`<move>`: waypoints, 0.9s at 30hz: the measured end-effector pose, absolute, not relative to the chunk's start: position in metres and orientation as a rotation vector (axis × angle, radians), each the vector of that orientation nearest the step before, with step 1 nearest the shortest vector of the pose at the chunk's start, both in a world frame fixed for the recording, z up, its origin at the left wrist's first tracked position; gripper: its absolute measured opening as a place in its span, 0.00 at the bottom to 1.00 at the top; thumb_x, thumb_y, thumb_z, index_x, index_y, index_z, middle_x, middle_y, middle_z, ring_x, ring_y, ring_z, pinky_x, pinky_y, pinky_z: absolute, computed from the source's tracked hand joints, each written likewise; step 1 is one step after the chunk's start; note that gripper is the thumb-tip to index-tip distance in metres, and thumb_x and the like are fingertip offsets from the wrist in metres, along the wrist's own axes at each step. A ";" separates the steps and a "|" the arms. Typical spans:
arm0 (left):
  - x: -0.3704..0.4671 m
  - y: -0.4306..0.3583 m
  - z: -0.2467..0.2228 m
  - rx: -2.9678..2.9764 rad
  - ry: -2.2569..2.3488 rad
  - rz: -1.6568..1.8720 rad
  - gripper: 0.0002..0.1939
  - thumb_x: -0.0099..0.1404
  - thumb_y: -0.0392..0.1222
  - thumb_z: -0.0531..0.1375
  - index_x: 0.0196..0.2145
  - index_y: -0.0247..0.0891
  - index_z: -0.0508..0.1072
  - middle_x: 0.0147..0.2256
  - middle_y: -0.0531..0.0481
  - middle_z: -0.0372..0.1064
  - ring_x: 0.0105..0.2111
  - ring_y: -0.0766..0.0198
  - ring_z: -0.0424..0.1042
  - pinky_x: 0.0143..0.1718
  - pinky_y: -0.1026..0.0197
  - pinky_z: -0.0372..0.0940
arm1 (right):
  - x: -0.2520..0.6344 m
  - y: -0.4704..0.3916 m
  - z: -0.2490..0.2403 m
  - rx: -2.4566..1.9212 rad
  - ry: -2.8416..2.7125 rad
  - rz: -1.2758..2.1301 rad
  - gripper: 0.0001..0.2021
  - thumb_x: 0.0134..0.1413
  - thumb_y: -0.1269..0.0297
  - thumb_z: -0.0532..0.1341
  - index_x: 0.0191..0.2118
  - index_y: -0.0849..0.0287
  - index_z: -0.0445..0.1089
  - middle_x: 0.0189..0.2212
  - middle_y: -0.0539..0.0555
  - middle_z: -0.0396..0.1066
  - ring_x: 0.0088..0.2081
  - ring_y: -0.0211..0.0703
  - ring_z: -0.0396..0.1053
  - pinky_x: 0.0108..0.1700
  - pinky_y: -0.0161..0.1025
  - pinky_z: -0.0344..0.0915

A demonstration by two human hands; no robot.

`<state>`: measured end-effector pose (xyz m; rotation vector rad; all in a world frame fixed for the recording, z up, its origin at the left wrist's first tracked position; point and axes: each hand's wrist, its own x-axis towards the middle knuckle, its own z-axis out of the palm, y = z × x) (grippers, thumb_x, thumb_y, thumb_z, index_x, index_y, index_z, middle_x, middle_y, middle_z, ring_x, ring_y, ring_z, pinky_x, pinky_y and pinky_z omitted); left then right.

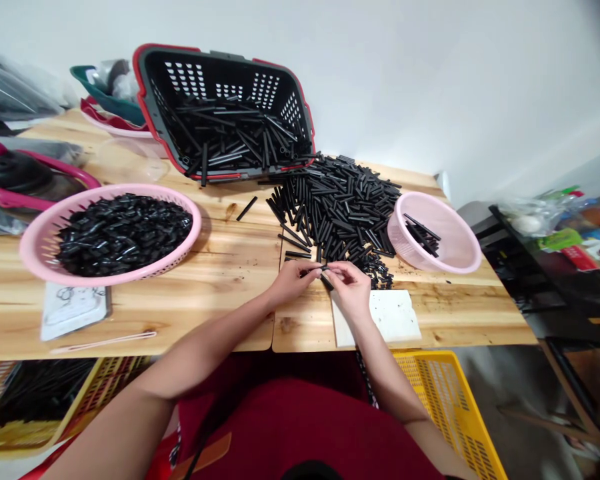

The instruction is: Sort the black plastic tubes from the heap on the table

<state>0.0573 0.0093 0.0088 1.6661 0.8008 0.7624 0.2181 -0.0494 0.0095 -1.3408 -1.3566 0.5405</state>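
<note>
My left hand and my right hand meet above the front of the wooden table, fingertips pinched close together. Between them is a short black tube, mostly covered by the fingers, and both hands grip it. Just beyond them spreads a large heap of black tubes. Small black pieces lie scattered beside my right hand. A white board rests on the table, partly beneath my right wrist.
A tipped black basket with a red rim holds more tubes at the back. At left stands a pink basket of glossy black pieces; at right, a pink basket with several tubes. Yellow crates sit below the table's front edge.
</note>
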 end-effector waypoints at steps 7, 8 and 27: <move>0.056 0.008 0.010 1.717 0.826 0.761 0.23 0.63 0.53 0.55 0.45 0.34 0.77 0.44 0.47 0.74 0.44 0.66 0.73 0.46 0.69 0.64 | 0.218 -0.049 0.016 -1.311 -1.390 0.503 0.08 0.52 0.63 0.65 0.35 0.62 0.77 0.38 0.56 0.68 0.32 0.31 0.67 0.29 0.27 0.65; 0.056 0.008 0.010 1.723 0.820 0.768 0.23 0.63 0.54 0.55 0.45 0.34 0.77 0.45 0.47 0.74 0.44 0.65 0.73 0.46 0.69 0.64 | 0.218 -0.049 0.017 -1.310 -1.399 0.514 0.08 0.52 0.63 0.65 0.35 0.61 0.78 0.37 0.56 0.68 0.31 0.30 0.67 0.28 0.26 0.64; 0.052 0.009 0.009 2.201 0.752 0.853 0.17 0.66 0.46 0.54 0.46 0.38 0.76 0.34 0.48 0.73 0.31 0.74 0.68 0.34 0.72 0.60 | 0.237 -0.044 0.016 -1.339 -1.386 1.041 0.18 0.44 0.58 0.69 0.40 0.65 0.74 0.29 0.54 0.72 0.29 0.33 0.69 0.33 0.29 0.67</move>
